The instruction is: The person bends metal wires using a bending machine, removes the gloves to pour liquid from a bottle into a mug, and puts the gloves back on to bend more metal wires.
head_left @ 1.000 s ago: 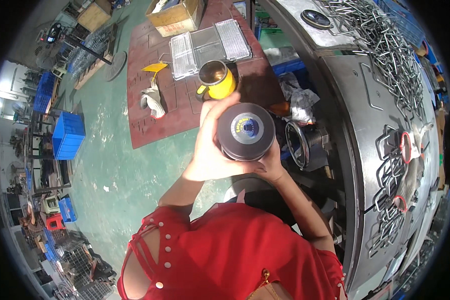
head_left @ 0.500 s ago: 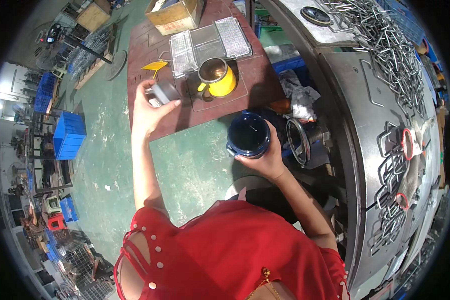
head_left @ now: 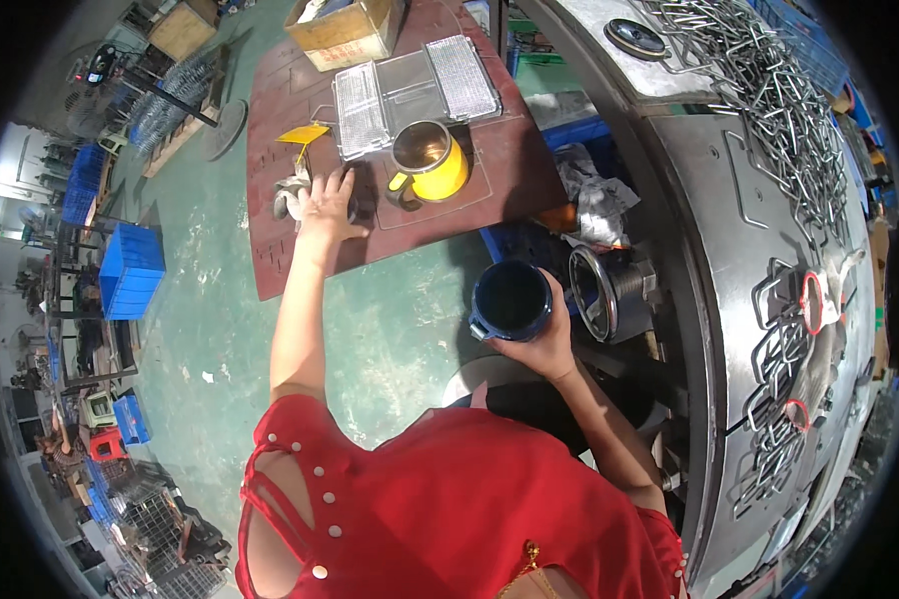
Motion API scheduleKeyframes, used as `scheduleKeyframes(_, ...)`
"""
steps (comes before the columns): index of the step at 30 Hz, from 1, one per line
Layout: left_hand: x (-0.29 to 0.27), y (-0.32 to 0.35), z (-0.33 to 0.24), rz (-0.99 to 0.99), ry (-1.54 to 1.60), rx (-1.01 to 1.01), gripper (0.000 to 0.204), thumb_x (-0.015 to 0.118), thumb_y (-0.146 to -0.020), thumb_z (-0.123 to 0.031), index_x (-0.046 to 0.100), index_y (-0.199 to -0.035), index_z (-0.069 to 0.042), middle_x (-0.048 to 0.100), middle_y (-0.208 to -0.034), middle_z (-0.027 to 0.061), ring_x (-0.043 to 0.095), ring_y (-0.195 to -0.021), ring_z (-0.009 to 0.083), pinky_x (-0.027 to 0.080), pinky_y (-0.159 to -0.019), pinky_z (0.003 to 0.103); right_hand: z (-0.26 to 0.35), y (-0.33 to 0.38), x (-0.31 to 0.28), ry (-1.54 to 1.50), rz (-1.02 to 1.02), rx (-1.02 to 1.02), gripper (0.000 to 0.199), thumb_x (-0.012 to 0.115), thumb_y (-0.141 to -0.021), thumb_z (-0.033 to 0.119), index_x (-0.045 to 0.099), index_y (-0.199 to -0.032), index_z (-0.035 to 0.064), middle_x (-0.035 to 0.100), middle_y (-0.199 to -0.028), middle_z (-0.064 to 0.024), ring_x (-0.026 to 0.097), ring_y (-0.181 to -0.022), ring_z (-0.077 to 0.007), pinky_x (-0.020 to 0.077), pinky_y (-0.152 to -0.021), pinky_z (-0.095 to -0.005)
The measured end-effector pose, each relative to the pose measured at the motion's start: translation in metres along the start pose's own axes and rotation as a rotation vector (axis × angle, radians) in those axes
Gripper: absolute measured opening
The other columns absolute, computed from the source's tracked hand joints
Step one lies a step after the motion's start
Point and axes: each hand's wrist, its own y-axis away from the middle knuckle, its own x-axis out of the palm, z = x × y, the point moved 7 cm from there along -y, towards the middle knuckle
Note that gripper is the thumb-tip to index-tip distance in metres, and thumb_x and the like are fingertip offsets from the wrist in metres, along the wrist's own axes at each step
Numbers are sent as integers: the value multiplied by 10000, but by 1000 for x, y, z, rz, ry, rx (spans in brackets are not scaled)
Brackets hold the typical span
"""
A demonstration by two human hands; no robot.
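My right hand (head_left: 547,344) grips a dark blue round container (head_left: 510,299) from below, holding it upright and open-topped in front of my body. My left hand (head_left: 325,208) is stretched out to a rust-brown plate (head_left: 300,270) on the green floor. Its fingers lie over the container's dark round lid (head_left: 356,207), pressing it onto the plate. A white work glove (head_left: 290,195) lies just left of that hand. A yellow mug (head_left: 432,162) with a shiny metal inside stands on the plate to the right of the lid.
Wire mesh trays (head_left: 415,85), a yellow card (head_left: 305,133) and a cardboard box (head_left: 350,30) sit farther back on the plate. A steel cylinder (head_left: 609,290) and a white rag (head_left: 597,200) lie right of the container. A curved metal bench (head_left: 709,230) carries several wire hooks (head_left: 769,90). Blue crates (head_left: 130,280) stand left.
Both hands held the closed container a second ago. My left hand lifted the lid off, carried it up-left and has set it down on the brown plate. The container now shows its open mouth.
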Motion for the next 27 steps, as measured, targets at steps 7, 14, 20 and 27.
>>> scheduleKeyframes(7, 17, 14, -78, 121, 1834, -10, 487, 770, -898, -386, 565, -1176, -42, 664, -976, 19, 631, -751, 95, 474, -653, 240, -7, -1, -5, -51, -50, 35, 955, 941, -585, 189, 447, -1383, 15, 590, -1258, -151, 606, -1171, -272, 464, -1030, -375)
scheduleKeyframes(14, 3, 30, -82, 75, 2179, -81, 388, 600, -993, -493, 578, -891, -120, 534, -710, -32, 445, -615, 82, 360, -582, 238, -1, 4, -12, -49, -46, 21, 944, 948, -595, 209, 449, -1374, 17, 598, -1245, -150, 611, -1160, -267, 473, -1016, -369)
scheduleKeyframes(20, -6, 114, -68, 212, 2046, -96, 332, 585, -1009, -439, 581, -895, -127, 553, -769, -34, 481, -670, 76, 361, -611, 223, 4, 15, -14, -20, 32, 89, 966, 946, -605, 205, 424, -1391, 1, 591, -1258, -160, 604, -1173, -260, 467, -1023, -368)
scheduleKeyframes(27, 9, 176, -82, 339, 1956, 30, 327, 578, -1011, -413, 616, -888, -113, 525, -756, -50, 437, -690, 61, 335, -637, 235, 15, 22, -15, 153, 188, 97, 974, 935, -608, 182, 417, -1411, -6, 569, -1299, -173, 584, -1209, -285, 463, -1037, -377)
